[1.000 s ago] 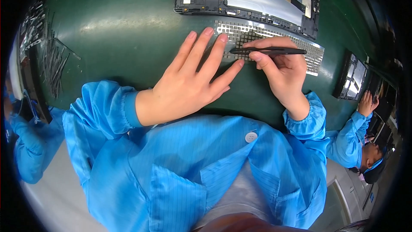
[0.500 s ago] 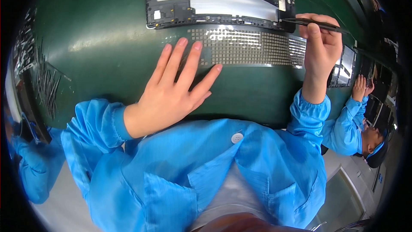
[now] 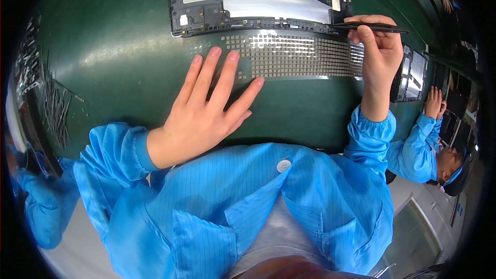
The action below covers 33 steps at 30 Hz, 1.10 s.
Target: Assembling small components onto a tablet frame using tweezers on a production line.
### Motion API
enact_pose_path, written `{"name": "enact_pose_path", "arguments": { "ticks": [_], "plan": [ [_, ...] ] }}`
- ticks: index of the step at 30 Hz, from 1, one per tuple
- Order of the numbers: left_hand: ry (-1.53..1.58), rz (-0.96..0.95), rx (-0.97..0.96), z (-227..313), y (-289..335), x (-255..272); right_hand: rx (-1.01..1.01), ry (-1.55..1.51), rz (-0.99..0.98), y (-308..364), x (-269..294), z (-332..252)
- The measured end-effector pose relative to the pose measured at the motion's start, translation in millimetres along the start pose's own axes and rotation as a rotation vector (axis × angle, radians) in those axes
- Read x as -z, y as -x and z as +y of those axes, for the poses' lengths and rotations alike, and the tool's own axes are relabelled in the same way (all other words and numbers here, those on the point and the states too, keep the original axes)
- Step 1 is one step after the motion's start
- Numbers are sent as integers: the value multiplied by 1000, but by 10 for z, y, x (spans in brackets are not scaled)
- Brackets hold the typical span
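Note:
My left hand [image 3: 199, 111] lies with its fingers spread, fingertips at the left end of a clear sheet [image 3: 310, 78] carrying rows of small grey square pads. My right hand [image 3: 381, 46] pinches black tweezers [image 3: 380, 28]. Their tips point left and meet the lower right edge of a flat device housing [image 3: 199, 13], black-framed with silver metal plates inside. Whether a pad is between the tips is too small to tell. The housing lies just beyond the sheet, its far side cut off by the picture's edge.
A bundle of thin dark strips [image 3: 56, 106] lies on the green table [image 3: 113, 72] at the left. Another device housing [image 3: 413, 75] sits at the right, near a co-worker in a blue sleeve [image 3: 416, 144]. A second blue-clothed person [image 3: 46, 201] is at far left.
My right hand and the tweezers have shifted slightly left along the housing's lower edge. The whole view has also shifted a little. My left hand keeps its place by the sheet.

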<state>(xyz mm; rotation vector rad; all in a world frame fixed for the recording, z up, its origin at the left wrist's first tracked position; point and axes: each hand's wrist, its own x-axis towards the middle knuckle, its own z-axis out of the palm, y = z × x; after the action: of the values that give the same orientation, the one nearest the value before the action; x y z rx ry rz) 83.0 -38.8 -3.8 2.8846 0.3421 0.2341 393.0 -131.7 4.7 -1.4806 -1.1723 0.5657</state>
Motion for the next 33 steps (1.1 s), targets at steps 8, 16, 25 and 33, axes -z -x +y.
{"name": "enact_pose_path", "arguments": {
  "ticks": [8,16,25,33],
  "plan": [
    [6,12,-5,0,-3,7,10,-5,3,24,0,-37],
    [7,34,25,31,1,-14,190,175,21,199,-413,-372],
    [-16,72,12,-1,31,-38,-232,-229,-194,458,-998,-318],
    [-35,79,1,-28,86,-59,-237,-168,-193,459,-1064,-335]
  ]
}}
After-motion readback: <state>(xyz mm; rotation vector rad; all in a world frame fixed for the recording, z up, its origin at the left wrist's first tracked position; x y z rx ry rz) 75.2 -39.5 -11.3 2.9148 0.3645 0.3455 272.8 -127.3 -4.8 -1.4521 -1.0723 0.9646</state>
